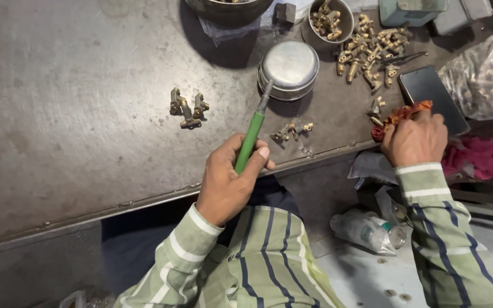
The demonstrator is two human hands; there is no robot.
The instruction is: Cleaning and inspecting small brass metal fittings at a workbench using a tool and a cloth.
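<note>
My left hand (227,181) grips a tool with a green handle (250,139); its metal tip points up toward a round steel lidded tin (288,68). Just right of the handle lie a few small brass fittings (290,132) on the metal bench. My right hand (413,138) rests at the bench edge, fingers closed over a red-orange rag (399,117), next to a dark phone (432,94). Both arms wear green striped sleeves.
A small group of brass valves (186,108) lies left of centre. A pile of brass fittings (372,51) and a bowl of them (330,20) sit at the top right. A clear plastic bag (483,74), pink cloth (472,157) and a crumpled bottle (369,231) are on the right.
</note>
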